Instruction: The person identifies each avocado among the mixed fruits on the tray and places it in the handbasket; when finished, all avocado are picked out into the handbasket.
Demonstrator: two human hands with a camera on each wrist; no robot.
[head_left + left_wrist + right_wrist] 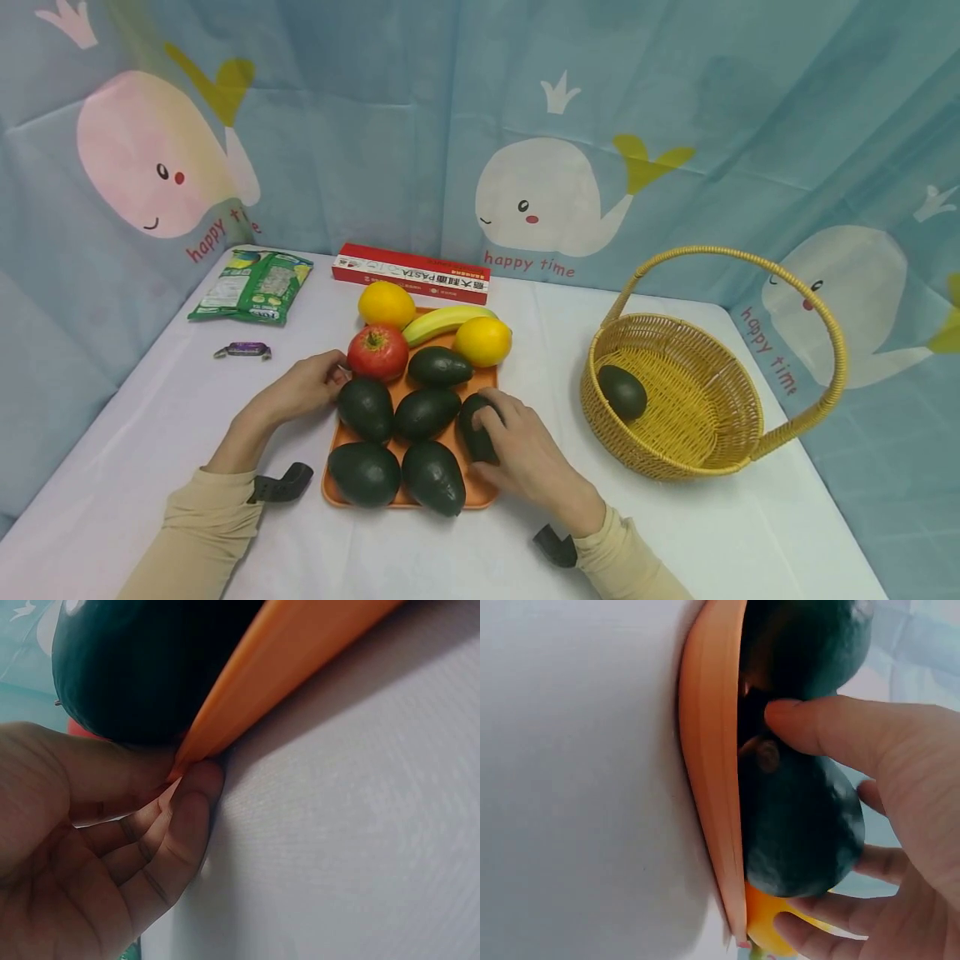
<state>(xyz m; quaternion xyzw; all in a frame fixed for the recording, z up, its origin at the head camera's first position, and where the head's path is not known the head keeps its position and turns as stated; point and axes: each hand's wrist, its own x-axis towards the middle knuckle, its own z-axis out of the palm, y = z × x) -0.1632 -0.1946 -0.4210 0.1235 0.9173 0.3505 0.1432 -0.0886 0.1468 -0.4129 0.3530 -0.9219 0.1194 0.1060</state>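
Note:
An orange tray (480,493) holds several dark green avocados (365,474), a red pomegranate (377,352), a banana (442,321) and two yellow fruits (482,342). My left hand (303,386) pinches the tray's left rim, thumb above and fingers beneath, as the left wrist view shows close up. At the tray's right side, my right hand (525,450) holds an avocado (802,825), its thumb at one end and its fingers round the far side. That avocado is just inside the tray wall, partly hidden by the hand in the head view.
To the right stands a yellow wicker basket (750,400) with a tall arched handle and one avocado (622,392) inside. Behind the tray lies a red pasta box (411,273). A green snack packet (255,286) and a purple wrapped candy (243,349) are at the left.

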